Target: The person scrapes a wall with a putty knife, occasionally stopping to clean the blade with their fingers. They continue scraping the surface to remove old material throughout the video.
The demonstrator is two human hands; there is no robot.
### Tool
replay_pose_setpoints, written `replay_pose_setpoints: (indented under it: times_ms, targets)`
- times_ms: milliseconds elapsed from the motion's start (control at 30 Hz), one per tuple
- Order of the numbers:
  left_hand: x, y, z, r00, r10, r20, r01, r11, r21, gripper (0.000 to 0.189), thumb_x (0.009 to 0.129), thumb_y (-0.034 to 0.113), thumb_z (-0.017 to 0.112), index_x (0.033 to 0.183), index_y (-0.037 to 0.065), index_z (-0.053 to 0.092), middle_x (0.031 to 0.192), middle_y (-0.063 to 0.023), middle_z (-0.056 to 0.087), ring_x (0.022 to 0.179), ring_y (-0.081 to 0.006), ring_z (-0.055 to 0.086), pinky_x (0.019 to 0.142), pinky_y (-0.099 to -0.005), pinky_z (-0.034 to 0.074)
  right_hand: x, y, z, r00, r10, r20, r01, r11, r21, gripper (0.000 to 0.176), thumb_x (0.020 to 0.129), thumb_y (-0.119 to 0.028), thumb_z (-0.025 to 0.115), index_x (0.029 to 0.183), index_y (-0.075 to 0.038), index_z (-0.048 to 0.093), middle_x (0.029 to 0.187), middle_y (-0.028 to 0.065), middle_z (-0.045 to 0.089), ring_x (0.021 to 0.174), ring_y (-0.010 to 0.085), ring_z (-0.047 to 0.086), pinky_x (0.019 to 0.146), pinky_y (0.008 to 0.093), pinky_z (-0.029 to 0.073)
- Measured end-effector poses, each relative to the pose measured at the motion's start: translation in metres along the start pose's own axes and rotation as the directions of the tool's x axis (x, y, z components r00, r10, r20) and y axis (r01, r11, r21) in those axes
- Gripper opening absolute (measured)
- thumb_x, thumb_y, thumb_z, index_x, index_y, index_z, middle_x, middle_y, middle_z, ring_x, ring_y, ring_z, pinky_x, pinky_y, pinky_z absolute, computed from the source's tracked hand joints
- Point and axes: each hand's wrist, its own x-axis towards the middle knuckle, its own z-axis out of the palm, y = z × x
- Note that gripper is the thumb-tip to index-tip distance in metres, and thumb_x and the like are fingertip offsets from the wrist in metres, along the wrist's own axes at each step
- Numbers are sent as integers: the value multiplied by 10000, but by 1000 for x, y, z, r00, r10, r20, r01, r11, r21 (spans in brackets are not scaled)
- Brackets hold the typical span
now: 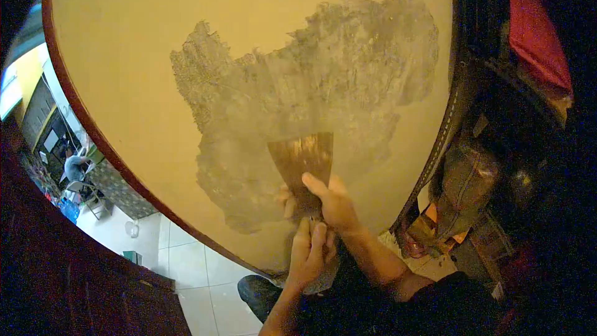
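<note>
A wide putty knife (305, 155) stands upright in front of me, its broad metal blade spreading toward the top against the wall. My right hand (336, 205) grips it near the base of the blade, with the thumb lying on the blade face and fingertips showing behind on the left. Lower down, my left hand (308, 252) is closed around the handle, which it mostly hides. Behind the blade, a large rough grey patch (273, 93) with ragged edges covers part of the yellow wall (118, 37).
Dark bags and bundled items (466, 180) crowd the right side, below a red cloth (538, 37). A dark red trim edges the wall at left. Beyond it lie a tiled floor (193, 267) and a seated person (76, 167) far off.
</note>
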Motion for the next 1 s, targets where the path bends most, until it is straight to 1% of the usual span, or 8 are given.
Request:
replay_pose_setpoints:
  times_ms: [300,567,633,667,767,867,933,1000]
  targets:
    - [56,56,-7,951,309,-11,-310,951,-14,285,1006,249,403,771,89,424,628,10,422,468,-71,392,385,-216,304,52,-56,38,992,-123,8,122,990,66,335,909,-281,543,894,48,607,545,114,573,371,181,504,361,294,426]
    - [61,77,-22,965,258,39,-261,955,142,224,999,271,417,949,56,453,720,-56,446,528,-114,430,385,-246,338,67,-58,52,981,-189,-42,192,980,55,351,908,-287,533,847,51,609,534,120,563,340,190,477,356,305,428]
    - [62,85,-17,979,194,68,-173,956,-235,237,1014,249,388,833,96,393,615,20,389,434,-43,343,360,-201,296,72,-55,58,963,-205,-176,218,974,56,353,908,-285,526,833,51,603,531,120,561,332,191,468,356,305,425]
    - [65,84,-19,980,187,74,-165,959,-232,237,1014,249,388,833,96,393,615,20,389,434,-43,343,360,-201,296,71,-56,59,961,-204,-185,218,974,60,353,908,-285,526,833,51,603,531,120,561,332,191,468,356,305,425]
    - [75,86,-21,904,421,72,-427,899,102,218,1012,230,394,839,98,394,619,19,392,438,-45,347,371,-197,306,84,-61,56,980,-175,-92,184,978,98,351,906,-285,524,814,45,598,532,120,562,332,190,468,356,308,422]
    - [72,105,-11,900,434,-38,-435,901,7,196,1009,214,404,853,95,402,620,24,380,457,-46,352,384,-190,314,110,-50,46,906,-373,-201,334,921,-203,350,893,-286,538,786,43,593,528,121,560,355,185,485,355,310,418]
    - [69,110,-9,932,363,-22,-362,932,36,192,1007,211,413,864,82,410,623,25,373,473,-48,350,375,-194,295,84,-80,71,921,-331,-206,344,939,28,335,876,-281,556,783,38,591,536,125,564,362,191,488,358,312,413]
    - [61,105,-1,958,285,-38,-287,955,-76,194,1005,211,416,865,76,408,623,25,371,479,-47,349,370,-198,285,77,-72,60,959,-242,-145,252,966,56,320,870,-277,564,788,31,594,562,137,574,361,199,481,352,314,405]
